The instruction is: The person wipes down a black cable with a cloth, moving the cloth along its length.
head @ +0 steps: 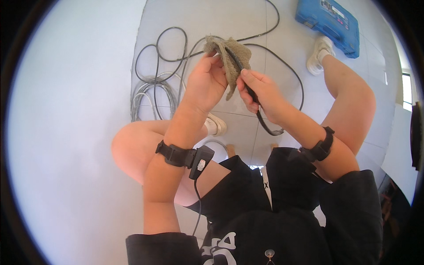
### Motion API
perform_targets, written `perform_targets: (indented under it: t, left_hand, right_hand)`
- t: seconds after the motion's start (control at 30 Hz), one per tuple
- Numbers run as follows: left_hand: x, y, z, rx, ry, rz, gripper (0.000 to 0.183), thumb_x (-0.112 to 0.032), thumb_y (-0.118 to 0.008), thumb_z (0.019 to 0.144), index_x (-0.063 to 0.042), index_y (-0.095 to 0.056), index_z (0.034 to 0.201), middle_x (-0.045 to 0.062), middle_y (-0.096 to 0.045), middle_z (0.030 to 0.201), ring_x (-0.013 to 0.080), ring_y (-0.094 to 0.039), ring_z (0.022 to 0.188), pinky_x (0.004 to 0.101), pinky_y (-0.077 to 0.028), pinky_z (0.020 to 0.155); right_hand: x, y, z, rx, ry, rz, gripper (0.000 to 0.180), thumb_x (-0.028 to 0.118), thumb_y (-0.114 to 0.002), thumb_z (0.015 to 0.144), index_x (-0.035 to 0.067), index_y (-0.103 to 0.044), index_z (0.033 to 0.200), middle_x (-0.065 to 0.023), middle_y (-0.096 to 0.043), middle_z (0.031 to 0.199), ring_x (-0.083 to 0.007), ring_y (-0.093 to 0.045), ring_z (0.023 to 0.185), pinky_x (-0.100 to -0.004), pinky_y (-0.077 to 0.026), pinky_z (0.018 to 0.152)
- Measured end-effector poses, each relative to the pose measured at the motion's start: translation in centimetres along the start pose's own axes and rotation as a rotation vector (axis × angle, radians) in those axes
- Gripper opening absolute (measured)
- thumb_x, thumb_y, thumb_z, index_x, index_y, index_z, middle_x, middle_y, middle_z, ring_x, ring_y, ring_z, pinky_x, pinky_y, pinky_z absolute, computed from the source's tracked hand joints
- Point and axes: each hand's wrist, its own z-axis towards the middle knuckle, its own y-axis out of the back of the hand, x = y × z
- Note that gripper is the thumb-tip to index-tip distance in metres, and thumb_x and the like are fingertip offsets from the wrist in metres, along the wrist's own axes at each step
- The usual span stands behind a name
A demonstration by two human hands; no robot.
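Observation:
A brown rag (244, 53) is draped in folds about a black cable (236, 59) in front of me. My left hand (208, 74) has the rag at its fingertips, and some of its fingers are hidden behind the cloth. Just below the rag, my right hand (260, 91) grips the cable between thumb and fingers. From under that hand a thick piece of the cable hangs down and curves right, with a greyish part (277, 132) near my right forearm.
Loops of thin black cable (185, 39) spread over the tiled floor (205, 16). A grey cable coil (170, 94) lies by the white wall (82, 82) at left. A blue plastic tool case (341, 36) rests beside my right shoe (319, 56).

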Motion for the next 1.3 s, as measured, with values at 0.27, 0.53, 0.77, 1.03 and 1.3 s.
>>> perform_targets:
  t: [0.27,0.53,0.77,1.03,1.3]
  left_hand:
    - [-0.8,-1.3,-1.2,-0.010,0.072,0.065,0.028,-0.015,-0.034,0.093,0.002,-0.051,0.109,0.012,-0.057,0.108,0.0220,-0.056,0.098,0.0350,-0.045,0.086]
    - [1.7,0.1,-1.0,0.046,0.101,0.360,0.025,-0.014,-0.042,0.093,0.002,-0.050,0.110,0.010,-0.057,0.104,0.0171,-0.056,0.091,0.0307,-0.045,0.080]
    - [3.8,0.1,-1.2,-0.175,0.058,0.435,0.017,-0.015,-0.047,0.090,-0.001,-0.053,0.095,0.004,-0.056,0.084,0.0117,-0.053,0.077,0.0267,-0.044,0.066]
    - [3.4,1.0,0.3,-0.385,-0.032,0.531,0.020,-0.019,-0.048,0.085,0.000,-0.054,0.088,0.005,-0.055,0.080,0.0121,-0.050,0.073,0.0266,-0.042,0.063]
    - [1.2,1.8,1.6,-0.450,-0.015,0.351,0.026,-0.018,-0.042,0.088,0.004,-0.054,0.094,0.012,-0.058,0.088,0.0213,-0.058,0.078,0.0356,-0.049,0.070]
  right_hand:
    - [2.1,0.7,-0.1,-0.116,0.066,-0.280,0.032,0.031,-0.044,0.093,0.007,-0.049,0.073,0.0005,-0.042,0.051,-0.0071,-0.034,0.039,-0.0220,-0.028,0.037]
    - [0.1,0.5,0.5,-0.207,0.139,-0.707,0.034,0.027,-0.046,0.090,-0.001,-0.053,0.073,-0.0127,-0.055,0.058,-0.0223,-0.053,0.051,-0.0344,-0.041,0.051]
    - [-3.2,0.4,1.1,-0.313,0.383,-1.286,0.031,0.022,-0.042,0.091,-0.002,-0.054,0.076,-0.0221,-0.059,0.069,-0.0386,-0.057,0.065,-0.0440,-0.045,0.059]
    - [-1.7,-0.9,0.0,-0.250,0.372,-1.453,0.031,0.022,-0.044,0.091,-0.002,-0.051,0.073,-0.0199,-0.057,0.062,-0.0361,-0.058,0.060,-0.0437,-0.045,0.054]
    - [-1.4,-1.2,-1.2,-0.220,0.420,-1.467,0.030,0.023,-0.045,0.091,-0.001,-0.050,0.075,-0.0183,-0.057,0.061,-0.0369,-0.057,0.058,-0.0449,-0.044,0.052]
